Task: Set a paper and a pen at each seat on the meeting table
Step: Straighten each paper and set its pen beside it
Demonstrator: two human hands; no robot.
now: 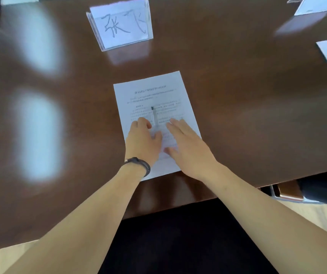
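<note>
Both hands (142, 139) (186, 143) flat on paper (154, 95) beside pen (154, 116)

Both forearms are bare from the near edge of the view up to the wrists; no sleeve shows anywhere on them. The left wrist carries a dark band (138, 164), black or near black, narrow, wrapped right round the wrist just behind the left hand (143, 138). A slightly thicker, flatter part sits on top of the band toward its left side, like a small watch or tracker body; its face cannot be read. The right wrist and right hand (186, 144) wear nothing: no ring, glove or strap is visible on either hand.
</note>
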